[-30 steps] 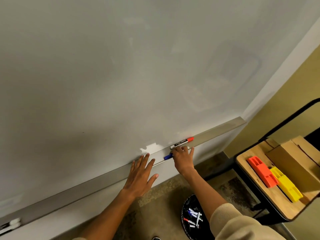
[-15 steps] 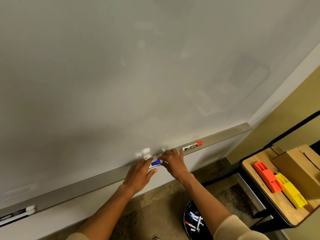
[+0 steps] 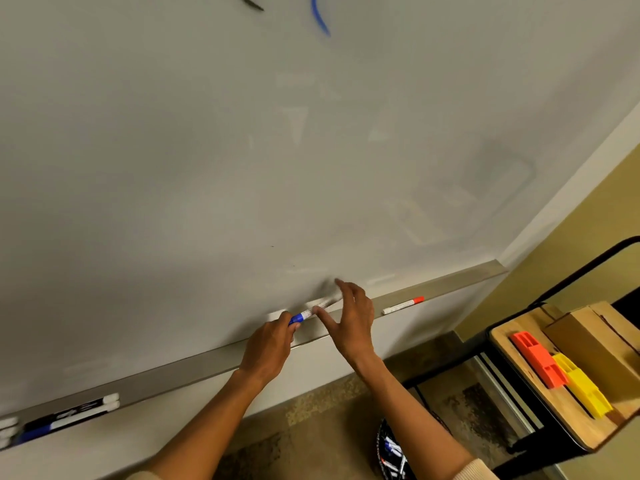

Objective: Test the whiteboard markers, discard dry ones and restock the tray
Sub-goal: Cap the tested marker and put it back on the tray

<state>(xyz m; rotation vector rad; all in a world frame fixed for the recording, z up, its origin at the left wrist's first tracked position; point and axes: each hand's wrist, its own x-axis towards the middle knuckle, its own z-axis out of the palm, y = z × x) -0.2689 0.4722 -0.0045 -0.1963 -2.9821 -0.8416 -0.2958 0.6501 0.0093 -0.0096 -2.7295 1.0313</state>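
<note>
My left hand pinches the blue cap end of a blue marker just above the metal tray of the whiteboard. My right hand hovers beside the marker's white barrel with fingers spread and relaxed; its thumb tip is at the barrel, and contact is unclear. A red-capped marker lies on the tray to the right. Several more markers lie at the tray's left end.
Blue and black strokes mark the board's top. A black bin with several discarded markers stands on the floor below. At the right, a wooden stand carries an orange block, a yellow block and a cardboard box.
The blue marker passed from my right hand to my left, which now pinches its cap. My right hand let go and opened. The view tilted upward.
</note>
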